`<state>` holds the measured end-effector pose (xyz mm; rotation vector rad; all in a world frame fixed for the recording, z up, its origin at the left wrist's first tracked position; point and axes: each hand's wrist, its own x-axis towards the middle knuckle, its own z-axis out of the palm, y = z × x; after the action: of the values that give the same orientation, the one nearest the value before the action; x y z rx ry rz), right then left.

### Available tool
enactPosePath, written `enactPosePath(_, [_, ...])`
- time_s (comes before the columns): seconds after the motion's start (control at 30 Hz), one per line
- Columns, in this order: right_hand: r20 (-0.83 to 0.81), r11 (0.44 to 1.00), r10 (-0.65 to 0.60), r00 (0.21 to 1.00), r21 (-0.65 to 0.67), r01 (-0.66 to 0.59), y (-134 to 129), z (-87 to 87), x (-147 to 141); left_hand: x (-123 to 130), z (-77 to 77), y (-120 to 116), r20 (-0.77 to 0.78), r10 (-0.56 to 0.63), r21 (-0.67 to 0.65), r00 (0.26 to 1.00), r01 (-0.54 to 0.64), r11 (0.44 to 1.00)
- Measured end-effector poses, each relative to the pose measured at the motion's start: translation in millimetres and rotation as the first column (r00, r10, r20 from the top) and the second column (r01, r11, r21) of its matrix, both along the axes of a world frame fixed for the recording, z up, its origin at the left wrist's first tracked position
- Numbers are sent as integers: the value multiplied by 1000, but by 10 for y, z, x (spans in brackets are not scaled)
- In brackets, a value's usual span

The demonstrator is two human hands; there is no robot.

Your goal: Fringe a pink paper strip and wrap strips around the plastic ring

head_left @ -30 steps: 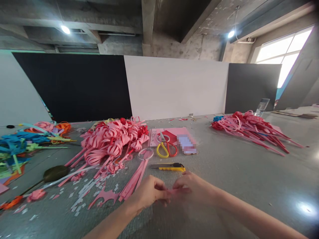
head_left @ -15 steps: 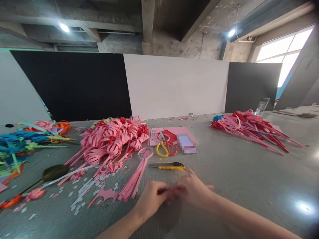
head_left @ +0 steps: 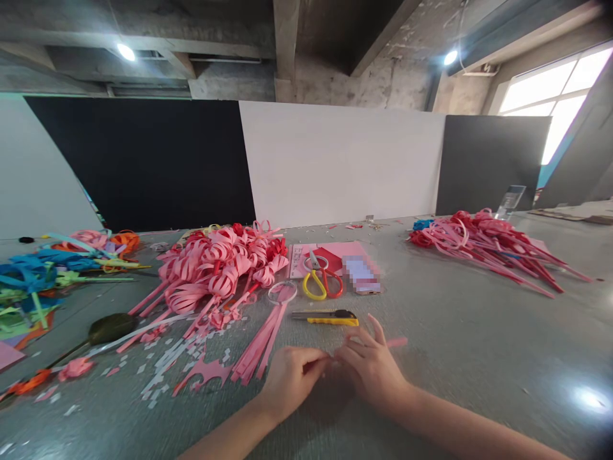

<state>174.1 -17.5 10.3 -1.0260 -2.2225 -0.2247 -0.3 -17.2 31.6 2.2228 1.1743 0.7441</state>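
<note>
My left hand (head_left: 293,378) is closed in a pinch above the near part of the table. My right hand (head_left: 376,367) meets it at the fingertips, pinching with thumb and forefinger while the other fingers are raised. A pink paper strip (head_left: 397,342) pokes out past the right hand; the part between my fingers is mostly hidden. Just beyond the hands lies a yellow and black utility knife (head_left: 330,317). Scissors with one yellow and one red handle (head_left: 313,287) rest on pink paper (head_left: 352,249) behind it. Left of the hands is a bundle of pink strips (head_left: 258,338).
A heap of pink paper-strip flowers (head_left: 220,262) fills the left middle, near a roll of tape (head_left: 282,292) and white scraps (head_left: 165,367). Blue and green strips (head_left: 29,275) lie far left. More pink and red strips (head_left: 483,246) sit right. A phone (head_left: 363,275) lies near the scissors.
The fingers of my right hand have lifted and spread, while both hands stay together. The pink strip's visible end has shifted upward and slightly left. The view has turned slightly.
</note>
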Motion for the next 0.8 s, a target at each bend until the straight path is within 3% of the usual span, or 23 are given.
enactPosePath(0.37, [-37,999,-41,998,-36,40,-7,-24,2,-61,83,76,-31,12,-37,999,-13,999])
enactPosePath(0.63, [-84,997,-60,995,-50,55,6,14,11,-125,77,140,164,-6,-247,986,47,968])
enactPosePath(0.8, [-75,990,-97,992,-110,89,2,62,23,-129,132,163,282,49,-364,958,59,930])
